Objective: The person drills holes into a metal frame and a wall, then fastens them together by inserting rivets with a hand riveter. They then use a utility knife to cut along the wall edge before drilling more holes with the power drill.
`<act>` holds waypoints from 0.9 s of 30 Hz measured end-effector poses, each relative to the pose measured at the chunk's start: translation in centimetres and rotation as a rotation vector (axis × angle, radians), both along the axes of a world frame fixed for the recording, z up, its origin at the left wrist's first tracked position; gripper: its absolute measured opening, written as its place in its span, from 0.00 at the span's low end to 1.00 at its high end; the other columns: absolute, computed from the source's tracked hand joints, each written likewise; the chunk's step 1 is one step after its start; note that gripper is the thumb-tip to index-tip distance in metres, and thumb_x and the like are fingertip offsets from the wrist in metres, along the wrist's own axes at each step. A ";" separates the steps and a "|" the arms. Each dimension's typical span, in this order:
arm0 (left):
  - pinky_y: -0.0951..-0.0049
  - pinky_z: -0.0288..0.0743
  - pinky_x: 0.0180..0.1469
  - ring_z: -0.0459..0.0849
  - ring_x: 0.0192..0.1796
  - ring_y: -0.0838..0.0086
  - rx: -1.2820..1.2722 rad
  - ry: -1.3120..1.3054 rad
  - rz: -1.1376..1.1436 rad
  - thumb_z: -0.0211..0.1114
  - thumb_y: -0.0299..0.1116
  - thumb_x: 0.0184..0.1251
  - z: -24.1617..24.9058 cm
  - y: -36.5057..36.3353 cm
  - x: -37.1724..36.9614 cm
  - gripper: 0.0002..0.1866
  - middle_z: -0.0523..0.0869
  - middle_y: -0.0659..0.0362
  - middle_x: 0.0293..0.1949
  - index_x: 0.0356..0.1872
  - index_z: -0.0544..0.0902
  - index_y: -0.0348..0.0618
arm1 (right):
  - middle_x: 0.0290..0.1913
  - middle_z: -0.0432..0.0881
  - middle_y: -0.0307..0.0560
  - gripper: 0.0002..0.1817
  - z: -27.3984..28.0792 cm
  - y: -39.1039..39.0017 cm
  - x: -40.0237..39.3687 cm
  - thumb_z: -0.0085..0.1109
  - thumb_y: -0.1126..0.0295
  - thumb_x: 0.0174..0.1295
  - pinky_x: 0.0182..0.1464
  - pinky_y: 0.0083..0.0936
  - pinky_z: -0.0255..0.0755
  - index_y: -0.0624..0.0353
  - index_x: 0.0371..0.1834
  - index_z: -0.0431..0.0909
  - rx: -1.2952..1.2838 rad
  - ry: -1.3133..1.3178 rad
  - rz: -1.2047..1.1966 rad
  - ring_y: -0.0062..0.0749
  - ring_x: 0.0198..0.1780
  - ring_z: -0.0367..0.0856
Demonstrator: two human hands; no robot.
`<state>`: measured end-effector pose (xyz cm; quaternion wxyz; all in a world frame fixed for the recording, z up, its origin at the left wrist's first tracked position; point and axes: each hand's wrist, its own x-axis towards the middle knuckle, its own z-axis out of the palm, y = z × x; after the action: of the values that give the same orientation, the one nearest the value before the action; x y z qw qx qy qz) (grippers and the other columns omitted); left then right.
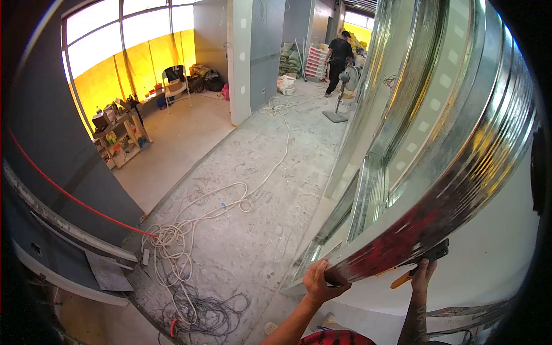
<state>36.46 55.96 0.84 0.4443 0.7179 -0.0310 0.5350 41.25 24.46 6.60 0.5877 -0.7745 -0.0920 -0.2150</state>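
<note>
My left hand (322, 282) is closed around the near edge of a shiny metal stud (397, 236), which shows dark red patches along its surface. The stud looks strongly curved in this wide view and runs up to the right as part of a metal wall frame (371, 192). My right hand (424, 275) grips a black tool with an orange part (434, 253), held close to the stud's underside. Its exact kind is hard to make out. Pale wall board (428, 123) shows between the frame's metal members.
Coiled pale cable (169, 236) and tangled dark wire (210, 316) lie on the dusty floor. Further off are a standing fan (345, 80), a person in dark clothes (339, 57) and stacked sacks (290, 60). A cluttered shelf (123, 138) stands left.
</note>
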 end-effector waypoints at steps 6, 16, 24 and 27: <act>0.61 0.81 0.45 0.85 0.44 0.56 -0.004 0.005 0.001 0.84 0.45 0.31 0.2 0.0 -0.1 0.52 0.84 0.49 0.48 0.63 0.68 0.40 | 0.63 0.67 0.53 0.29 0.3 0.4 -0.1 0.45 0.52 0.76 0.64 0.35 0.62 0.62 0.69 0.56 -0.034 -0.044 0.001 0.36 0.62 0.68; 0.61 0.80 0.46 0.85 0.44 0.56 0.012 -0.003 -0.008 0.85 0.47 0.33 0.1 0.1 -0.2 0.53 0.84 0.48 0.48 0.64 0.67 0.39 | 0.62 0.67 0.53 0.30 0.2 0.4 -0.1 0.46 0.50 0.75 0.64 0.35 0.63 0.63 0.68 0.55 -0.016 -0.067 -0.015 0.36 0.62 0.68; 0.61 0.80 0.46 0.85 0.44 0.56 0.019 -0.012 -0.014 0.85 0.48 0.32 0.0 0.1 -0.1 0.54 0.84 0.48 0.48 0.65 0.67 0.39 | 0.62 0.70 0.46 0.32 0.5 0.7 -0.1 0.48 0.47 0.74 0.64 0.32 0.62 0.59 0.69 0.58 0.023 -0.072 0.035 0.30 0.60 0.69; 0.61 0.80 0.45 0.85 0.44 0.57 0.018 -0.031 -0.010 0.85 0.48 0.32 -0.1 0.1 0.1 0.54 0.84 0.48 0.47 0.65 0.67 0.39 | 0.62 0.70 0.45 0.31 0.7 0.8 -0.2 0.47 0.48 0.75 0.64 0.32 0.62 0.59 0.69 0.58 0.004 -0.080 0.043 0.31 0.60 0.69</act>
<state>36.54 56.07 0.71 0.4399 0.7135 -0.0465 0.5434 41.10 25.22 7.27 0.5896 -0.7620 -0.1316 -0.2332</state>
